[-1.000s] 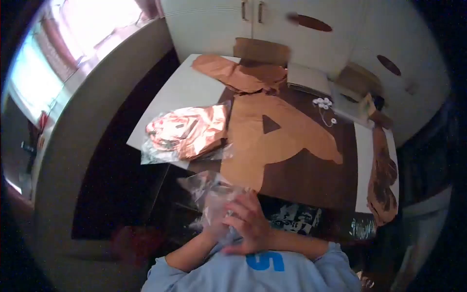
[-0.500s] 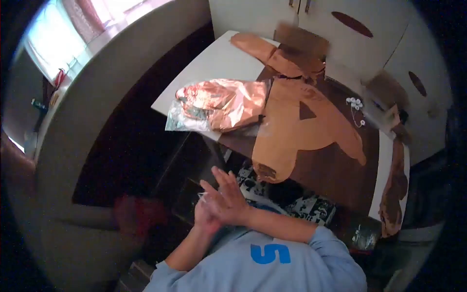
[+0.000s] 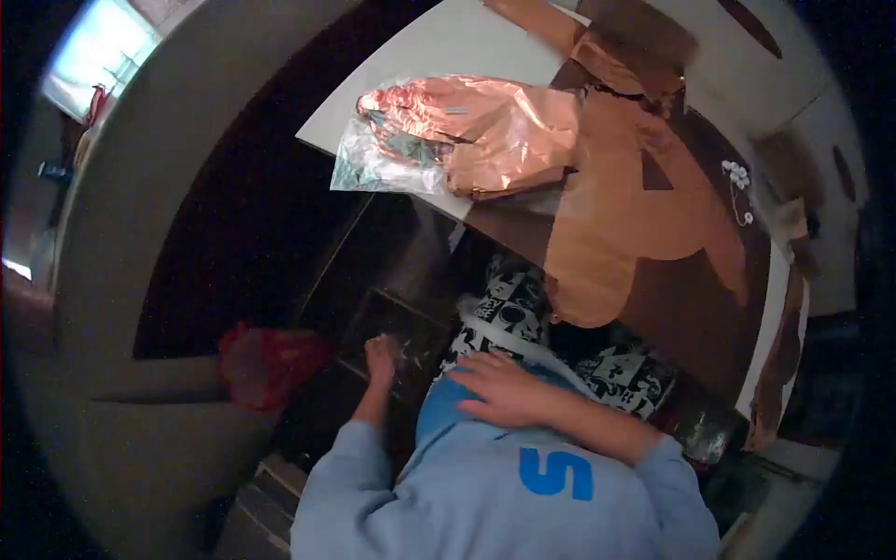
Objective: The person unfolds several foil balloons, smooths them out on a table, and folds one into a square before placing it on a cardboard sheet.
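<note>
Shelf [image 3: 411,322], dark and low, sits under the near edge of the table [image 3: 420,56]. The left hand [image 3: 378,353] reaches down to it, its fingers pointing away, and I cannot tell whether they grip anything. The right hand [image 3: 504,392] lies flat and empty, fingers spread, on the pale-blue top [image 3: 485,485] beside a black-and-white patterned cloth [image 3: 504,313]. Up on the table, a flat orange-brown foil shape [image 3: 644,205] is already spread out. A crumpled copper foil pack [image 3: 504,131] remains in its clear bag [image 3: 373,168] at the white corner, apparently not yet unpacked. A red bundle [image 3: 266,359] lies on the floor to the left.
</note>
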Tool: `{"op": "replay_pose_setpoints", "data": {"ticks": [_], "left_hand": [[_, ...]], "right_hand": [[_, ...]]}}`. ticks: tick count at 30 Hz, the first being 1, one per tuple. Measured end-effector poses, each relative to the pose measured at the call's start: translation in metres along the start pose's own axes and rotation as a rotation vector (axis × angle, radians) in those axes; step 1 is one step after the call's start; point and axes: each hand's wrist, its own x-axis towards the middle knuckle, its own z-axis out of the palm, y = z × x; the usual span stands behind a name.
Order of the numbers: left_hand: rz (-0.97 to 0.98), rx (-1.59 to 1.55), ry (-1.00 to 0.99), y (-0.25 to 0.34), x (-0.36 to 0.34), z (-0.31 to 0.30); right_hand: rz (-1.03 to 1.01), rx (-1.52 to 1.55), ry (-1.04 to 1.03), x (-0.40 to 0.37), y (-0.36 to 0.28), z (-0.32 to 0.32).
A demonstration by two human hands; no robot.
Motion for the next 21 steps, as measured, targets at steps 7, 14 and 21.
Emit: {"op": "replay_pose_setpoints", "data": {"ticks": [7,14,21], "left_hand": [[-0.035,0.421,-0.076,-0.058,0.032,0.047],[-0.030,0.599,-0.576,-0.072,0.031,0.049],[0.022,0.602,-0.588,-0.081,0.019,0.096]], "right_hand": [[0.126,0.500,0.171,-0.066,0.000,-0.021],[0.369,0.557,0.185,-0.075,-0.007,-0.015],[0.345,0.549,0.309,-0.070,-0.013,-0.027]]}}
